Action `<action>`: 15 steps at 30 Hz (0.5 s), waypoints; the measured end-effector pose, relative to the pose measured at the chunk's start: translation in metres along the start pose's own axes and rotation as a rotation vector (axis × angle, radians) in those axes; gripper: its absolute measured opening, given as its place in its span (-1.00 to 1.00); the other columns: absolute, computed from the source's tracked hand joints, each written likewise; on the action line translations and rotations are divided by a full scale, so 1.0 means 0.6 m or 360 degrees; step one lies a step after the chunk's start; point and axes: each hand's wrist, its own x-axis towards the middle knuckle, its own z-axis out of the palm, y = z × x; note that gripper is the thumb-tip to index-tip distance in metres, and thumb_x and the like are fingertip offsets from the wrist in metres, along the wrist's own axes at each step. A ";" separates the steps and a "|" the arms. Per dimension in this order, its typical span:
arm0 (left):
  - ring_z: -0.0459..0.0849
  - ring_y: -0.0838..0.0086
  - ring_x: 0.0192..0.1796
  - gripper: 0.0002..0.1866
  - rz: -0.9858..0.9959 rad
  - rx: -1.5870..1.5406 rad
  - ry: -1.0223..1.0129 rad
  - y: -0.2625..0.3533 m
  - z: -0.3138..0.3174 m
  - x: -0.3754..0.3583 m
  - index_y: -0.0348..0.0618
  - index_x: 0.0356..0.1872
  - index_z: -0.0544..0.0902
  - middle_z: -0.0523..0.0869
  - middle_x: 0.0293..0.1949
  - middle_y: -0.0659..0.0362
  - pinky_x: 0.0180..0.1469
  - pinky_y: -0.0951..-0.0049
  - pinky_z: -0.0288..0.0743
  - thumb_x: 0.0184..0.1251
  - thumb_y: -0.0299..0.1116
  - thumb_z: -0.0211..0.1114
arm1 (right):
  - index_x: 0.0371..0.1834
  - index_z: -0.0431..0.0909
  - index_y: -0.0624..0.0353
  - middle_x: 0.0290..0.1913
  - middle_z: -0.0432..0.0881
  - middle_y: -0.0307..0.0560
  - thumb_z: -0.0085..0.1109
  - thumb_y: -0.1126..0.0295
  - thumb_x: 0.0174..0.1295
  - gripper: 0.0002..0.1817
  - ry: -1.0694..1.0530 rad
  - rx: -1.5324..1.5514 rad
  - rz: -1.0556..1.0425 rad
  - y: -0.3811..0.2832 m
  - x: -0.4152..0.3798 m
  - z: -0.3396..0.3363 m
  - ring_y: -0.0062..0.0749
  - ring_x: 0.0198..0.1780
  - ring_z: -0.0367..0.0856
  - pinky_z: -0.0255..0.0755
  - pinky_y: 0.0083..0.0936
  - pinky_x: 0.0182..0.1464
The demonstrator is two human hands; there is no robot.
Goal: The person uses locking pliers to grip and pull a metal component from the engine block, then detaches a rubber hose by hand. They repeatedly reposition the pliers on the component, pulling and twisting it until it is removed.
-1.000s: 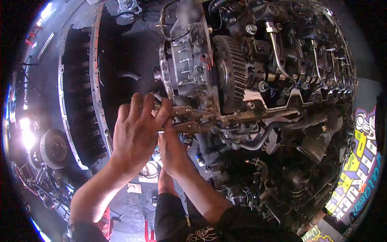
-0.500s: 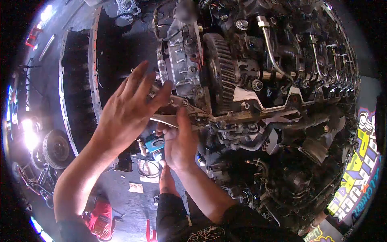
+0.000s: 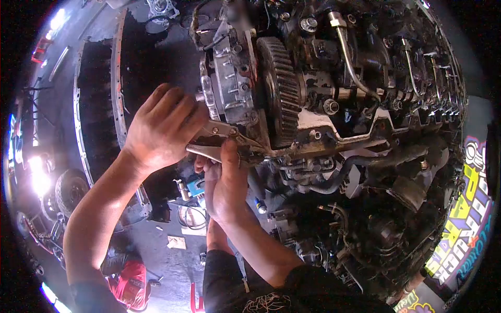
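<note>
A pair of metal pliers that look like locking pliers [image 3: 211,152] reaches toward the lower front corner of the engine's front housing [image 3: 232,78]. Their jaws are at the edge there; what they bite on is too dark to make out. My left hand [image 3: 166,122] is closed, fingers curled around the rear of the upper handle. Below it, my right hand [image 3: 229,182] holds the pliers from underneath, thumb up against their side near the jaws. Just right of the housing stands a large helical gear [image 3: 279,91].
The open engine top with metal fuel lines [image 3: 347,57] stretches right. A long rail [image 3: 119,78] runs along the left. Behind my right wrist is another forearm in a black sleeve [image 3: 222,271]. On the floor are a teal box [image 3: 195,188] and a person in red [image 3: 130,284].
My left hand's fingers were spread over the pliers and are now curled around the upper handle. My right hand has shifted slightly left. The whole view has shifted a little.
</note>
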 end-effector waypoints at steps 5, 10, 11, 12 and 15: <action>0.61 0.29 -0.15 -0.69 -0.0001 -0.0018 0.0025 0.002 0.004 -0.004 -0.12 -0.26 0.61 0.58 -0.30 0.15 0.10 0.22 0.54 -0.07 -0.26 0.33 | 0.03 0.49 0.16 -0.25 0.61 -0.24 0.01 -0.03 0.46 -0.56 0.0021 -0.0033 -0.0042 0.005 0.000 0.003 -0.57 -0.28 0.47 0.32 -0.50 -0.19; 0.62 0.29 0.00 -0.60 -0.0067 0.0054 -0.0025 0.009 -0.005 -0.008 -0.13 -0.08 0.65 0.60 -0.18 0.11 0.21 0.19 0.47 0.01 -0.23 0.32 | 0.03 0.51 0.18 -0.26 0.63 -0.23 -0.05 0.02 0.50 -0.58 0.0193 0.0045 0.0012 0.009 0.002 0.012 -0.58 -0.29 0.48 0.34 -0.54 -0.22; 0.60 0.28 0.05 -0.57 -0.0118 0.0061 -0.0041 0.016 -0.012 -0.006 -0.13 -0.02 0.64 0.60 -0.13 0.10 0.25 0.17 0.43 0.04 -0.23 0.31 | 0.03 0.51 0.18 -0.26 0.64 -0.23 -0.07 0.02 0.51 -0.58 0.0259 0.0078 0.0042 0.008 0.001 0.014 -0.58 -0.29 0.48 0.35 -0.54 -0.23; 0.58 0.27 0.10 -0.55 -0.0168 0.0064 -0.0057 0.025 -0.023 -0.002 -0.12 0.03 0.63 0.60 -0.08 0.09 0.29 0.15 0.39 0.07 -0.22 0.30 | 0.03 0.51 0.18 -0.24 0.64 -0.22 -0.07 0.03 0.52 -0.58 0.0271 0.0116 0.0044 0.010 0.001 0.012 -0.58 -0.29 0.49 0.35 -0.55 -0.23; 0.49 0.22 0.28 -0.47 -0.0233 0.0149 -0.0197 0.031 -0.025 -0.010 -0.08 0.21 0.56 0.57 0.10 0.06 0.41 0.05 0.25 0.16 -0.21 0.23 | 0.05 0.52 0.16 -0.20 0.66 -0.22 -0.09 0.03 0.52 -0.59 0.0248 0.0172 0.0016 0.013 0.005 0.013 -0.58 -0.28 0.50 0.35 -0.56 -0.24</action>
